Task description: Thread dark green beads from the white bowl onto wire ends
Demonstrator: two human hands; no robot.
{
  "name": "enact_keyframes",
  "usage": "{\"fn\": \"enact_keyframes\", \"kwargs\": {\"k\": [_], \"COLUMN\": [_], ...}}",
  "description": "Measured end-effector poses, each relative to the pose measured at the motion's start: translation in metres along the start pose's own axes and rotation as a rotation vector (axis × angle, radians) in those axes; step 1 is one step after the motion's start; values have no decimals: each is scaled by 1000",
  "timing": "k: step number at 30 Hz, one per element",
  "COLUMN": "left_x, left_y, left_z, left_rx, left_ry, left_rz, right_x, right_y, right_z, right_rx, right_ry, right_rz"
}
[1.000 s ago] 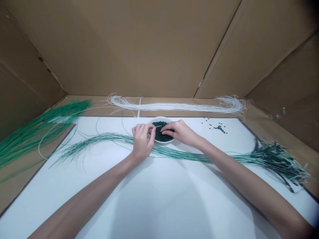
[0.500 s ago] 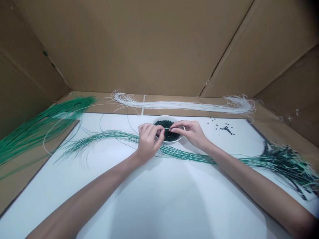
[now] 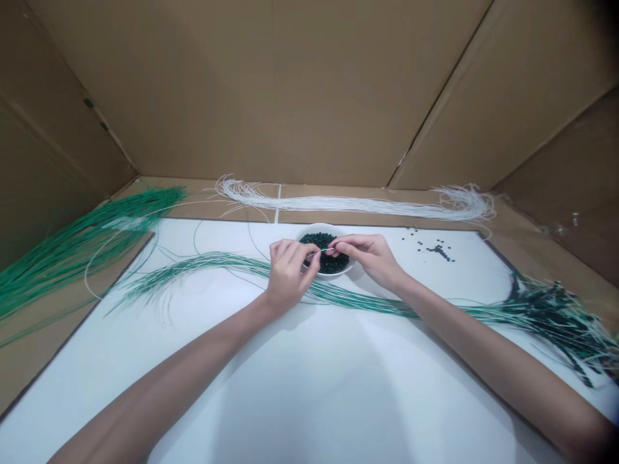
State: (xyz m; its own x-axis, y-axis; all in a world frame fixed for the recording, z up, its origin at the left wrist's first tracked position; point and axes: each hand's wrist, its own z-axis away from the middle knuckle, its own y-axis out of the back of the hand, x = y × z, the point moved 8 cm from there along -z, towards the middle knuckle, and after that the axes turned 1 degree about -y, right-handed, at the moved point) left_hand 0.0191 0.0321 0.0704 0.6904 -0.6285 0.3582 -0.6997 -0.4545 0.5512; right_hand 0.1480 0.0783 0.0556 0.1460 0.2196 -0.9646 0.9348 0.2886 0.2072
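A white bowl (image 3: pixel 331 276) full of small dark green beads (image 3: pixel 315 240) stands at the middle of the table's far side. In front of it and partly over it, my left hand (image 3: pixel 289 272) pinches a thin green-and-white strand (image 3: pixel 325 250) between thumb and forefinger. The strand's short free end points right, to the fingertips of my right hand (image 3: pixel 371 258). Those fingers are closed in a pinch on what looks like one dark bead, mostly hidden. Beneath both wrists runs a long bundle of green strands (image 3: pixel 358 300), its right end (image 3: pixel 556 316) thick with dark beads.
Loose dark beads (image 3: pixel 439 250) lie scattered on the white table (image 3: pixel 309 386), right of the bowl. A bundle of white strands (image 3: pixel 358 204) stretches along the back. More green strands (image 3: pixel 97 235) lie at the left. Cardboard walls (image 3: pixel 271 90) enclose the back and sides.
My right fingertips have shifted slightly at the strand's end, and a dark spot now shows between them. My left hand keeps its pinch almost in place.
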Motion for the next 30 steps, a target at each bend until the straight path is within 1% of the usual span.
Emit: {"fn": "enact_keyframes", "kwargs": {"k": [11,19,30], "left_x": [0,1,3], "left_y": [0,1,1], "left_z": [0,0,0], "left_rx": [3,23,22], "left_ry": [10,-19,-45], "left_rz": [1,-5,-1], "right_x": [1,2,2], "right_y": [3,3,4], "right_z": [-1,1,0], "right_rx": [42,57,79], "right_ry": [3,-12,-12], "right_rz": [32,1,1]}}
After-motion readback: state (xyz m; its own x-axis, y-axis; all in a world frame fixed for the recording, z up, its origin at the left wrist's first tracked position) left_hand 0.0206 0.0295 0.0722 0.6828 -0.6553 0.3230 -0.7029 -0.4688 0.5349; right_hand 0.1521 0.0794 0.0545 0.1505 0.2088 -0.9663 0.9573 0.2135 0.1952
